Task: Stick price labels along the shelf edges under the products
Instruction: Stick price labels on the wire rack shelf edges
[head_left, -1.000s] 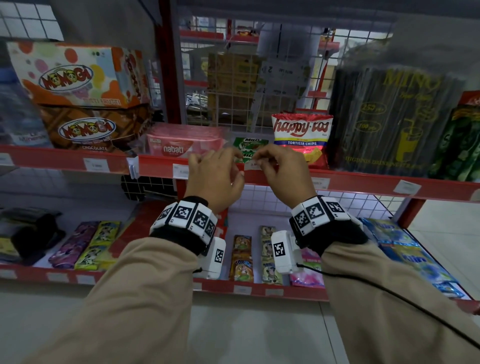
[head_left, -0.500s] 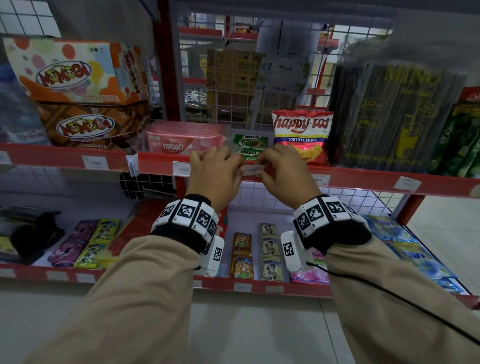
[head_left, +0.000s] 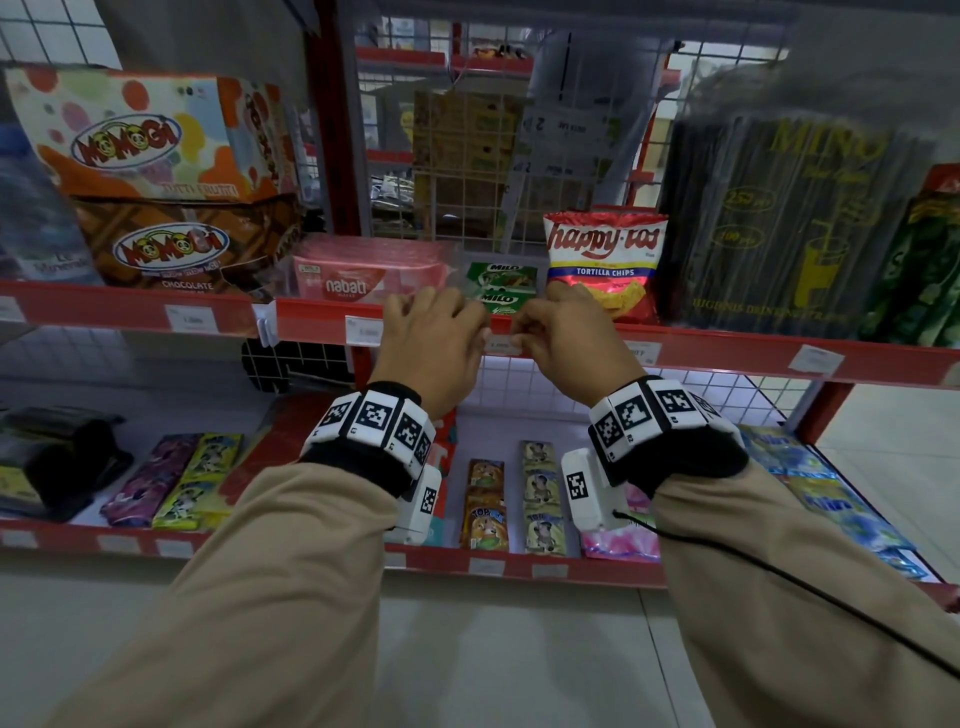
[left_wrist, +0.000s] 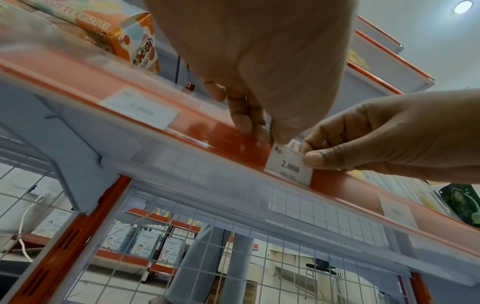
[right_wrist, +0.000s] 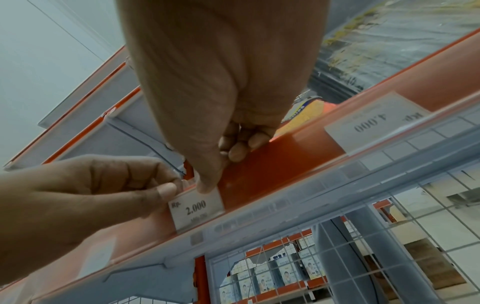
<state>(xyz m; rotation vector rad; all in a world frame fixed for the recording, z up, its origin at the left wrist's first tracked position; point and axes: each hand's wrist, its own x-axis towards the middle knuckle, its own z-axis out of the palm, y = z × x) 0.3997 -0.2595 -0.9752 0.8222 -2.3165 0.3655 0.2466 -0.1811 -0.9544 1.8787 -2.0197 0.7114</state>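
Pinching one white label (left_wrist: 289, 167) marked 2.000 by its upper corners, the left hand (head_left: 434, 343) and right hand (head_left: 566, 340) hold it flat against the red shelf edge (head_left: 727, 353), thumb and forefinger of each curled narrowly on the paper. From the label, a Milo pack (head_left: 501, 286) sits at 12 o'clock just behind the edge, a chips bag (head_left: 605, 260) at 1 o'clock and a Nabati pack (head_left: 358, 273) at 10 o'clock, with other labels (head_left: 815, 358) along the edge at 3 and 9 o'clock.
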